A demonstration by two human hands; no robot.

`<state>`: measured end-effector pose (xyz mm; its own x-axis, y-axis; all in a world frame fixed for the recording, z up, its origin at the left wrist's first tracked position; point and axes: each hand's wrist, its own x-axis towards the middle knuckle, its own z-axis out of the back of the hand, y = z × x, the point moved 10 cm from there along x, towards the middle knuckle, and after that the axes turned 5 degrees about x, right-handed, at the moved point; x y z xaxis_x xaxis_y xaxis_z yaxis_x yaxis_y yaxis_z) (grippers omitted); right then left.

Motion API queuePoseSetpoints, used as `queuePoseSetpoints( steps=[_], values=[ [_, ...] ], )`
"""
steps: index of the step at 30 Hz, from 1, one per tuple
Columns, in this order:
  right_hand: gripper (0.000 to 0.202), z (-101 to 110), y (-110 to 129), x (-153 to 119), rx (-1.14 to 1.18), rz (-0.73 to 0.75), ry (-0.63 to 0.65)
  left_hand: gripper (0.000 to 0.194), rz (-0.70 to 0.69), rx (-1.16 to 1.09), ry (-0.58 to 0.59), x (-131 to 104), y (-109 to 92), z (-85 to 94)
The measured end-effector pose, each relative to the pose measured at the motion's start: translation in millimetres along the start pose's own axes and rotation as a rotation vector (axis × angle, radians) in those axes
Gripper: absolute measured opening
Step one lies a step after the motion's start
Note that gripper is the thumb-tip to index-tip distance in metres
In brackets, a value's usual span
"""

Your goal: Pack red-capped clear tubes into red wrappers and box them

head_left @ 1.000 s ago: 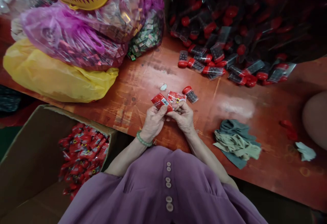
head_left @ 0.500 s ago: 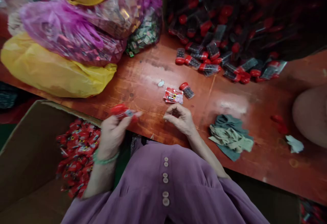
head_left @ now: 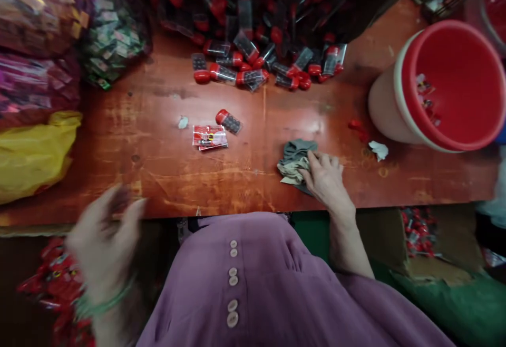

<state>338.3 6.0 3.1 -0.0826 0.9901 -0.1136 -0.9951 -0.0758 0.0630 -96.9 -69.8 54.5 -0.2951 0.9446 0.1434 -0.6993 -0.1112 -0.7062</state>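
Observation:
My right hand (head_left: 326,181) rests on a crumpled cloth (head_left: 298,152), green-grey with a paler piece on top, its thumb and fingers gripping the cloth's right side. Near the table's front edge on the left, my left hand (head_left: 105,236) is blurred by motion. Its thumb and fingers stand apart, with nothing visible between them. Below it is a heap of small red packed items (head_left: 59,273) in a box. Flat on the table lie red printed cards (head_left: 209,136), stacked, beside a clear tube with a red cap (head_left: 229,121) and dark contents.
Many red-capped tubes (head_left: 245,75) spill across the back. A red-rimmed bucket (head_left: 409,88) stands at the right, near a white scrap (head_left: 378,150). Bags of small packets (head_left: 114,36) and a yellow bag (head_left: 35,152) lie left. Another box (head_left: 446,268) is below the table at right.
The view has swung right. My left hand has let go of the red packed item over the box side. My right hand has moved right from near the cards onto the cloth.

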Motion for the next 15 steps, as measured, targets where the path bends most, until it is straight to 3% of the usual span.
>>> queuePoseSetpoints(
  steps=[1, 3, 5, 7, 10, 15],
  values=[
    [0.048, -6, 0, -1, -0.008, 0.001, 0.015, 0.039, -0.125, 0.022, 0.040, 10, -30, -37.9],
    [0.041, -14, 3, 0, -0.004, 0.013, 0.014, 0.036, -0.446, -0.067, 0.298, 14, -102, -126.6],
    [0.037, -17, 4, 2, 0.022, 0.031, -0.025, 0.049, -0.718, -0.027, 0.458, -1, -161, -195.1],
    [0.033, -16, 3, 2, 0.068, 0.057, -0.084, 0.050, -0.871, 0.091, 0.549, -18, -197, -246.3],
    [0.027, -9, -8, 2, 0.139, 0.083, -0.193, 0.030, -1.001, 0.273, 0.563, -36, -218, -290.6],
    [0.040, -2, -28, 12, 0.297, 0.126, -0.235, 0.032, -1.070, 0.320, 0.617, -36, -214, -319.3]
  ],
)
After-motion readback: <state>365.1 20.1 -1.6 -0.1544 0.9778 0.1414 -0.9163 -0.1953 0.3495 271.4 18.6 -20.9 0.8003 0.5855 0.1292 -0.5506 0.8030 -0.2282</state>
